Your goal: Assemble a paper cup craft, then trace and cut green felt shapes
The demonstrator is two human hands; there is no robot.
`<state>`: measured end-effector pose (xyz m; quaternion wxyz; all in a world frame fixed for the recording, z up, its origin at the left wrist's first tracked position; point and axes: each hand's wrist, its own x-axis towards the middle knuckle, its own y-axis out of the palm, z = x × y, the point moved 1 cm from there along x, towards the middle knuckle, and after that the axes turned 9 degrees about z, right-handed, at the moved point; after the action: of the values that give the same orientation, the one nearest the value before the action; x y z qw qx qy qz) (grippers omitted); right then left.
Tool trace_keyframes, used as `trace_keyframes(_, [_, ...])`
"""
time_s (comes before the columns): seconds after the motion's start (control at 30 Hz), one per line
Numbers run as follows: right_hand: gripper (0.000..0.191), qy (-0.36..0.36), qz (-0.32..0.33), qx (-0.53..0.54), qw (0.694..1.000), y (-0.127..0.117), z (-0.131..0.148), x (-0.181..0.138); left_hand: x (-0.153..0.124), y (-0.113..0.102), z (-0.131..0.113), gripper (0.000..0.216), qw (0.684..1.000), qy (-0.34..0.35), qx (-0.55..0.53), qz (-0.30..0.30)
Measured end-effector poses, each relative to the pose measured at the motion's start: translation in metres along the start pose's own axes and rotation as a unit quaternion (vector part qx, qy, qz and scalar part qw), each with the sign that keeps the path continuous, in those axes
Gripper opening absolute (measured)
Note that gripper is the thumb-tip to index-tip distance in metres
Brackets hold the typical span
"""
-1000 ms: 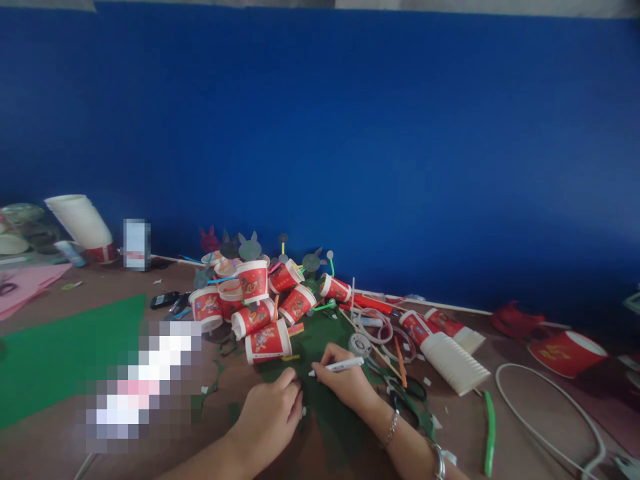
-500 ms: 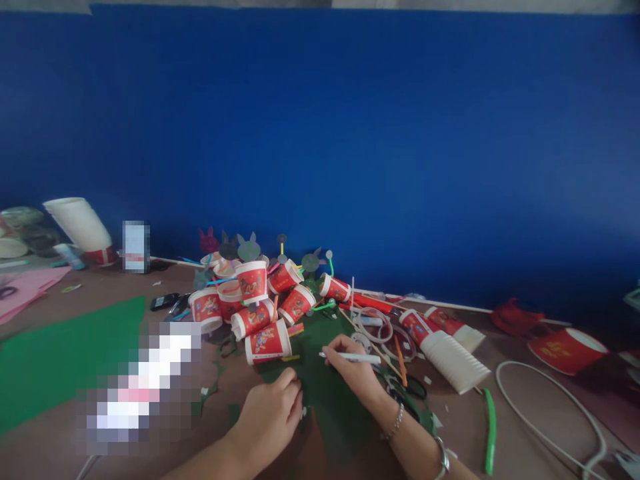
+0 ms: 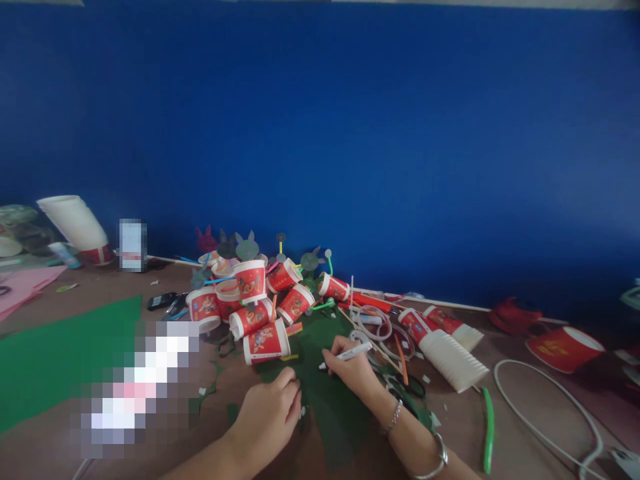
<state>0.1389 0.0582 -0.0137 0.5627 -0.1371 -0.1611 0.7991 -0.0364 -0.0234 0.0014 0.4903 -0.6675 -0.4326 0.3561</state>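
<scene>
My right hand [image 3: 350,370] grips a white marker [image 3: 350,355] between thumb and fingers. Its tip points left and down, close over a dark green sheet [image 3: 330,413]; whether it touches I cannot tell. My left hand [image 3: 273,410] lies at the sheet's left edge with its fingers curled in, and what is under or between them is hidden. Just beyond the left hand a red paper cup [image 3: 267,342] rests on its side with a straw sticking out. Dark-handled scissors [image 3: 407,387] lie beside my right wrist, partly covered.
Red paper cups [image 3: 251,280] with straws and animal-head cutouts pile up behind my hands. Stacked cups [image 3: 453,360], clear tubing [image 3: 377,323] and a white cable [image 3: 550,387] lie to the right. A green sheet [image 3: 75,353] and a blurred-out bright object [image 3: 150,380] are on the left.
The marker has tipped from nearly level to a slant, its tip lower and its rear end raised. My left hand stays in place; the whole view has shifted slightly.
</scene>
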Motion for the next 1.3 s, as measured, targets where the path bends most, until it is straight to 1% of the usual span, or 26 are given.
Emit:
trace_keyframes(0.17, [0.024,-0.002,0.011,-0.014,1.000,0.0002,0.0010,-0.0008,-0.0004,-0.0017,-0.0010,0.027,1.000,-0.002,0.007,0.003])
trace_keyframes(0.53, [0.024,0.004,0.007,-0.028,1.000,0.0011,0.0040,-0.0028,-0.0002,-0.0024,-0.0013,0.027,1.000,0.002,-0.001,0.000])
trace_keyframes(1.03, [0.024,-0.002,-0.013,-0.062,0.998,0.0001,0.0080,-0.0018,-0.0007,-0.0031,-0.0026,0.027,1.000,-0.004,-0.002,0.004])
trace_keyframes(1.3, [0.026,-0.007,-0.034,-0.076,0.996,-0.0001,0.0054,-0.0009,-0.0006,-0.0016,-0.0014,0.026,1.000,-0.002,0.004,0.004])
